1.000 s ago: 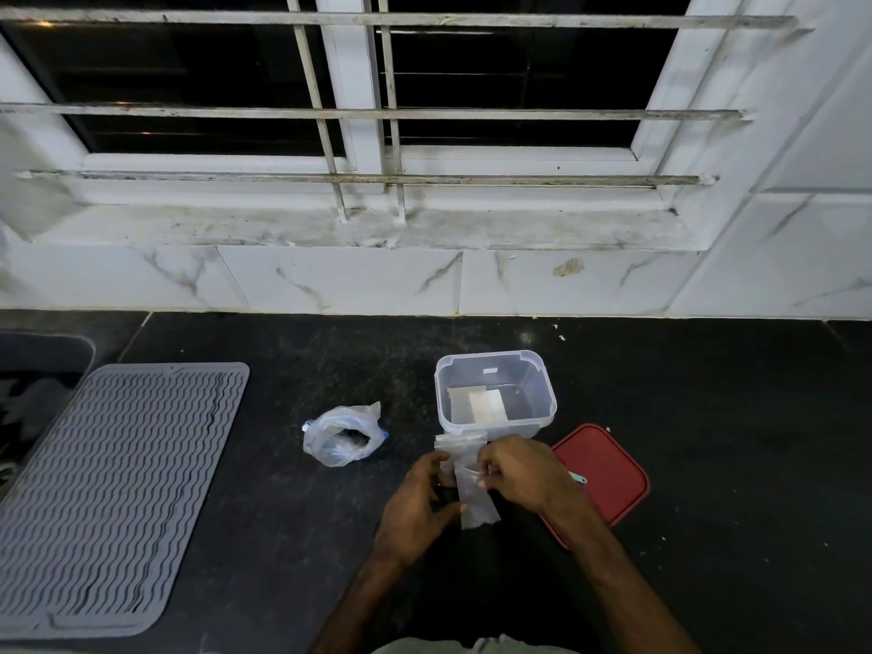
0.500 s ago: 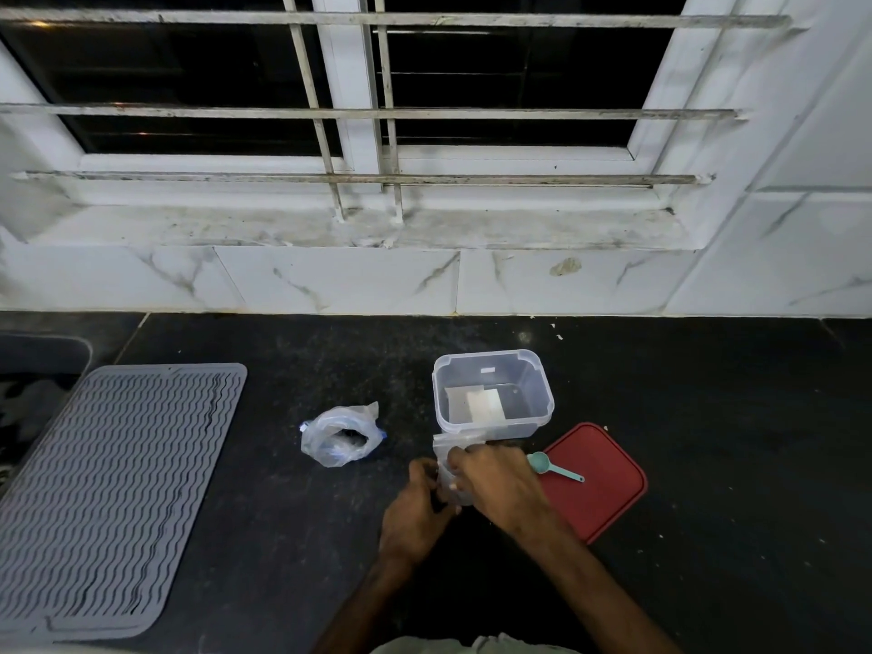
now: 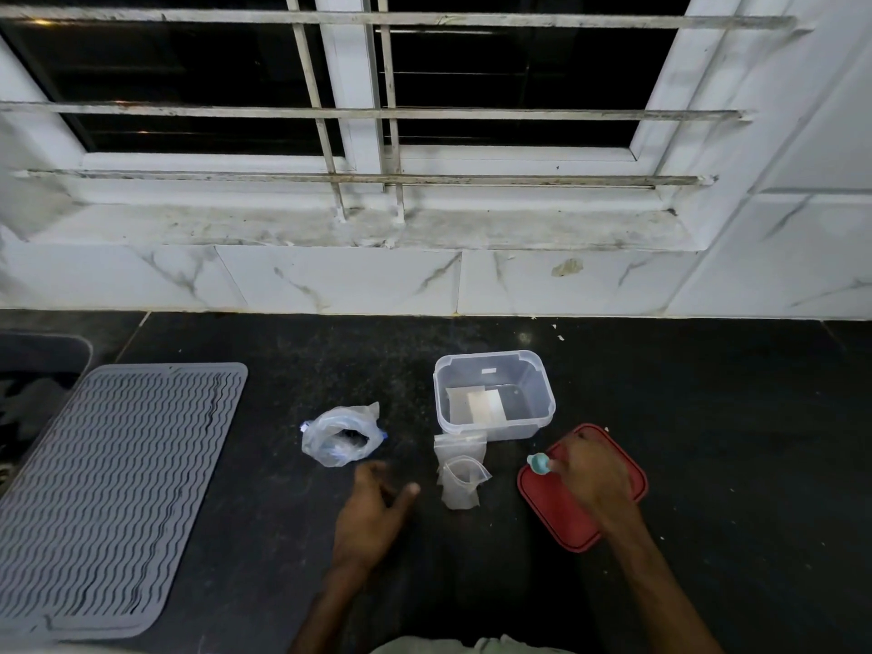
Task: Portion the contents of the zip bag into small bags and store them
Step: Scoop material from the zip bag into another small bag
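Zip bag [image 3: 340, 436] lies open-mouthed on the counter [image 3: 708, 417], just beyond the relaxed, empty left hand [image 3: 373, 512]. Right hand [image 3: 592, 474] grips the teal scoop [image 3: 539, 463] above the red lid [image 3: 557, 516]. Film looks thin, limp, light: take hold at 1 side of the rim.

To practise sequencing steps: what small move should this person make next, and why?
Probably carry the teal scoop from the red lid across to the zip bag for a portion. The right hand grips the scoop, the zip bag lies with its mouth open beside the open left hand, and a small bag stands open before the clear container.
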`<state>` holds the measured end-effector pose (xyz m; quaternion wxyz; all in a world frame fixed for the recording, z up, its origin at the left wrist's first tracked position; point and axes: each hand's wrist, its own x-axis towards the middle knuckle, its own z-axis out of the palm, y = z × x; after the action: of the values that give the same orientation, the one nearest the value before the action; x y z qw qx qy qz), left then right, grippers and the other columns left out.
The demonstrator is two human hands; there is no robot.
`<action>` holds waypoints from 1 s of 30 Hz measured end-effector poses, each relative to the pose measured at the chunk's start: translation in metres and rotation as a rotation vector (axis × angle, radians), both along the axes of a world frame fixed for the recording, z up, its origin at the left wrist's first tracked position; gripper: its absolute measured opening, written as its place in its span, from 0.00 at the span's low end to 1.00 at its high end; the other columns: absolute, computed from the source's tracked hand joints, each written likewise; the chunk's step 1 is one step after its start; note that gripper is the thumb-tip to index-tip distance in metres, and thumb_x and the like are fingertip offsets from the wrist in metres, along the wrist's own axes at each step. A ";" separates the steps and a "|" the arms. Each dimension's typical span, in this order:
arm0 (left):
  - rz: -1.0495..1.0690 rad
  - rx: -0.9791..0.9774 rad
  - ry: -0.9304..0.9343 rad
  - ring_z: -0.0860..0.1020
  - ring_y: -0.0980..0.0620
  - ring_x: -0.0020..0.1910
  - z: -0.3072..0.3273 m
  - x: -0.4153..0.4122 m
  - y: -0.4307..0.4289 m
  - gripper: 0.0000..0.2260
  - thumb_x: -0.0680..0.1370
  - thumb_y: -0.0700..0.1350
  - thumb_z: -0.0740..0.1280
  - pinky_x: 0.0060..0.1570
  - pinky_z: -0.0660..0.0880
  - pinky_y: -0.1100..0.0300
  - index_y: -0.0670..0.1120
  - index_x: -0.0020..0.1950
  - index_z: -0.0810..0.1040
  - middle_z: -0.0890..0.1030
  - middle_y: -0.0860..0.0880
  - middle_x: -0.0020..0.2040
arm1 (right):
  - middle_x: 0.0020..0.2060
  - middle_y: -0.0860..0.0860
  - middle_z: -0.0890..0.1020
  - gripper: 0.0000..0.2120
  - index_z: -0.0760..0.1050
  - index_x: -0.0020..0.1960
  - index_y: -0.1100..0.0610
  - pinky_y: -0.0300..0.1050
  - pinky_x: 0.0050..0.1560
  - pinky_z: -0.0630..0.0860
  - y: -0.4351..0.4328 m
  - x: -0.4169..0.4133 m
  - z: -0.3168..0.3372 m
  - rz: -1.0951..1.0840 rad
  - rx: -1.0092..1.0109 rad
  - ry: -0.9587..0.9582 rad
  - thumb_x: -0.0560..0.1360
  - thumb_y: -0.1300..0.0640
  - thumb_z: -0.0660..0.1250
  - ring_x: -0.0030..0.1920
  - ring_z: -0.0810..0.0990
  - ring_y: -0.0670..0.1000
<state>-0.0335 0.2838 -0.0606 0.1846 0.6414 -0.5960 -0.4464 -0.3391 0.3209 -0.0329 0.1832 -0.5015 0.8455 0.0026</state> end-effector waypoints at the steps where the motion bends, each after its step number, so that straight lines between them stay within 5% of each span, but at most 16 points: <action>1: 0.143 -0.060 -0.005 0.81 0.51 0.47 0.005 0.011 -0.002 0.20 0.74 0.57 0.71 0.46 0.76 0.53 0.52 0.59 0.67 0.81 0.53 0.46 | 0.47 0.48 0.78 0.08 0.78 0.51 0.50 0.45 0.46 0.76 0.003 -0.001 -0.006 -0.010 0.033 -0.008 0.77 0.48 0.66 0.45 0.76 0.48; 5: 0.610 -0.071 0.004 0.76 0.41 0.59 -0.001 0.045 -0.031 0.33 0.69 0.60 0.75 0.55 0.76 0.46 0.42 0.64 0.68 0.76 0.43 0.58 | 0.56 0.50 0.77 0.09 0.77 0.58 0.51 0.47 0.53 0.77 0.012 0.006 -0.026 -0.002 0.048 -0.001 0.78 0.52 0.65 0.55 0.76 0.50; 9: 0.583 0.050 -0.144 0.62 0.34 0.71 -0.006 0.046 -0.063 0.46 0.67 0.59 0.77 0.68 0.65 0.41 0.38 0.74 0.60 0.63 0.34 0.72 | 0.53 0.48 0.78 0.07 0.76 0.55 0.49 0.47 0.52 0.77 0.013 0.009 -0.020 -0.012 0.004 -0.037 0.78 0.50 0.65 0.51 0.77 0.49; 14: 0.459 -0.090 -0.196 0.65 0.36 0.66 -0.001 0.039 -0.090 0.26 0.71 0.54 0.75 0.62 0.68 0.44 0.42 0.63 0.74 0.65 0.38 0.68 | 0.38 0.44 0.81 0.03 0.77 0.44 0.47 0.49 0.42 0.78 0.009 0.009 0.029 -0.048 -0.270 -0.178 0.76 0.51 0.70 0.39 0.80 0.45; 18: 0.449 -0.172 -0.001 0.78 0.40 0.53 0.010 0.033 -0.097 0.07 0.77 0.43 0.69 0.48 0.73 0.51 0.41 0.50 0.75 0.78 0.43 0.50 | 0.37 0.42 0.84 0.04 0.80 0.45 0.48 0.47 0.40 0.80 -0.010 0.049 0.069 0.065 -0.454 -0.352 0.75 0.48 0.71 0.37 0.82 0.40; 22: 0.428 -0.130 0.025 0.79 0.42 0.50 0.018 0.026 -0.091 0.11 0.78 0.47 0.69 0.46 0.71 0.55 0.40 0.52 0.76 0.79 0.44 0.47 | 0.38 0.44 0.85 0.07 0.81 0.47 0.49 0.43 0.41 0.79 -0.033 0.110 0.086 0.254 -0.441 -0.484 0.75 0.46 0.70 0.38 0.83 0.42; 30: 0.459 -0.122 0.093 0.77 0.48 0.47 0.022 0.014 -0.072 0.14 0.78 0.50 0.68 0.46 0.71 0.56 0.39 0.54 0.78 0.79 0.46 0.47 | 0.52 0.55 0.83 0.11 0.78 0.58 0.56 0.49 0.52 0.76 -0.075 0.182 0.056 0.510 -0.201 -0.149 0.80 0.53 0.62 0.52 0.81 0.56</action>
<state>-0.0193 0.2115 -0.0386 0.3467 0.7265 -0.4516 -0.3849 -0.1575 0.2463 0.0227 0.1877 -0.7124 0.6723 -0.0721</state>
